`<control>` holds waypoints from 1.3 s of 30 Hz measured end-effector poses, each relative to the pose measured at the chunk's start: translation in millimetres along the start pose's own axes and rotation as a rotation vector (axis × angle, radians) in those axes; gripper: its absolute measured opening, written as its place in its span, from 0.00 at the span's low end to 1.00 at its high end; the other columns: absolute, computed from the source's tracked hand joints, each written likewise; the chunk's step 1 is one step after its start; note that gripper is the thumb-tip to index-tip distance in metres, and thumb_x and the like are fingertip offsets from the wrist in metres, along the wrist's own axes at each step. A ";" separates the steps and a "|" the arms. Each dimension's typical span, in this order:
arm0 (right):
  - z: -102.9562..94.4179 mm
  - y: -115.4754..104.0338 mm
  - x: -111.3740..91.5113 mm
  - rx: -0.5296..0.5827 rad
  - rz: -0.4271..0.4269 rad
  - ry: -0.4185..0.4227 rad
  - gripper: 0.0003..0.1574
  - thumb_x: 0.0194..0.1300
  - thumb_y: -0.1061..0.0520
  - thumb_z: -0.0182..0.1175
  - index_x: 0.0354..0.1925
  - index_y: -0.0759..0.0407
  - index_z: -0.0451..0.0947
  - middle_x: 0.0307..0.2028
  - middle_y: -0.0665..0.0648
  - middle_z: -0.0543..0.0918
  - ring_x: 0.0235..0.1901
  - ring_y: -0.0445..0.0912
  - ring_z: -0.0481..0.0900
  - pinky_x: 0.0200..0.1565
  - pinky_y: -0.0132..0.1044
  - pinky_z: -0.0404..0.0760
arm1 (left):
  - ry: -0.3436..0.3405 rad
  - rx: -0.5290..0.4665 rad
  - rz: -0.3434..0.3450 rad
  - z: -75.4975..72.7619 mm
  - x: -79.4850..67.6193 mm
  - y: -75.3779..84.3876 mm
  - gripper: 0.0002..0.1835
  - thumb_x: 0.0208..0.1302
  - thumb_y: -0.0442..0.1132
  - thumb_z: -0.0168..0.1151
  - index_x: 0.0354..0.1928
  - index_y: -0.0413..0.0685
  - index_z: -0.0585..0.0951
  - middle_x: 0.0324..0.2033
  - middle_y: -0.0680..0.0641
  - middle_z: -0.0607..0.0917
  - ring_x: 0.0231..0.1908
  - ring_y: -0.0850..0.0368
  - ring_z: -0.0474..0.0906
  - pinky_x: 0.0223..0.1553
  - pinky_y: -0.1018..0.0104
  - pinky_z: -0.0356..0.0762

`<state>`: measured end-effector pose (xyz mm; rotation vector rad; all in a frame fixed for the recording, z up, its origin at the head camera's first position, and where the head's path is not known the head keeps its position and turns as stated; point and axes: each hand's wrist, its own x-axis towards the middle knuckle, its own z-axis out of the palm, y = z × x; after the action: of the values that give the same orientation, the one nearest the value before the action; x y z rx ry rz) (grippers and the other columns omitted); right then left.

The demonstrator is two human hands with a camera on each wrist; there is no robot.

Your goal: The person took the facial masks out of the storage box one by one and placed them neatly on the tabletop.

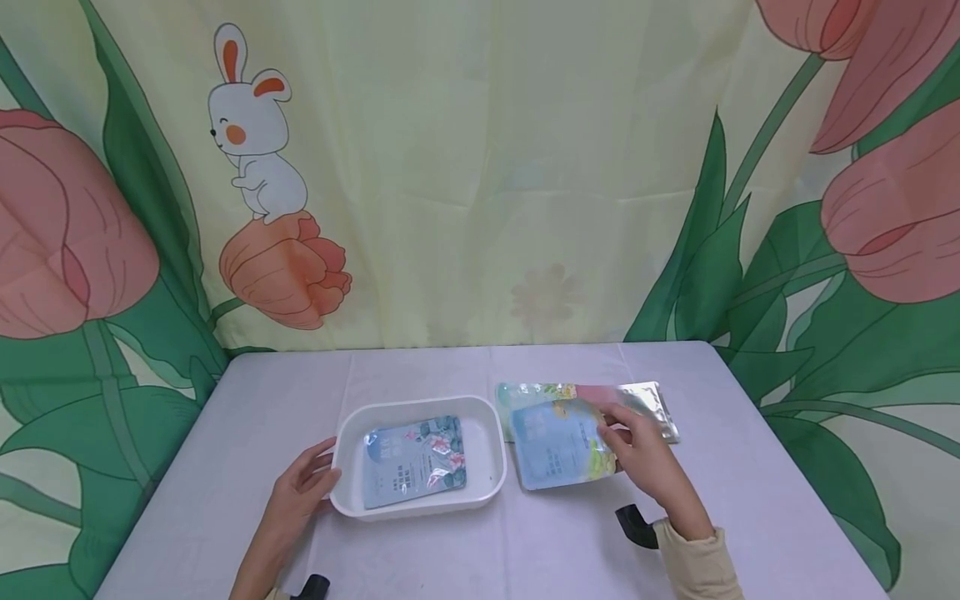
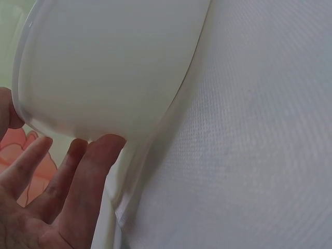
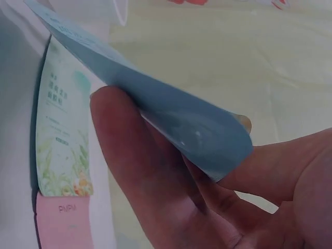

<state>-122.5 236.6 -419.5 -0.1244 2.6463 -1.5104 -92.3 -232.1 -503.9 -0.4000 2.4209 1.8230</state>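
Note:
A white plastic tray stands on the table, with a blue floral face mask packet lying flat inside. My left hand is at the tray's left end; the left wrist view shows fingertips touching its outer wall, the fingers fairly straight. To the right of the tray, my right hand pinches a light blue face mask packet by its right edge, thumb on one face and fingers on the other. In the right wrist view this packet is tilted and slightly bowed.
Behind the held packet lie a pale green packet, a pink one and a silver one, partly overlapping. A white cloth covers the table. A printed curtain hangs behind it.

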 end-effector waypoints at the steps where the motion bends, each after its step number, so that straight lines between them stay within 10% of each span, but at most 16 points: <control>1: 0.9 1.4 0.0 -0.004 0.012 0.000 0.21 0.73 0.65 0.52 0.63 0.67 0.71 0.49 0.66 0.77 0.35 0.47 0.82 0.26 0.37 0.84 | -0.001 -0.001 0.002 0.2 0.2 0.1 0.33 0.67 0.50 0.65 0.71 0.59 0.66 0.66 0.39 0.74 0.62 0.44 0.76 0.47 0.63 0.85; 39: 23.9 46.1 4.8 -0.002 0.053 -0.080 0.22 0.66 0.69 0.58 0.58 0.73 0.71 0.36 0.61 0.82 0.28 0.45 0.80 0.20 0.34 0.76 | 0.003 -0.009 0.016 0.0 2.2 -3.2 0.33 0.66 0.50 0.65 0.71 0.59 0.67 0.65 0.39 0.74 0.61 0.44 0.77 0.46 0.63 0.85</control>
<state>-125.5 239.0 -471.5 -0.1112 2.5680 -1.4554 -93.6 -233.2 -507.5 -0.3862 2.4259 1.8412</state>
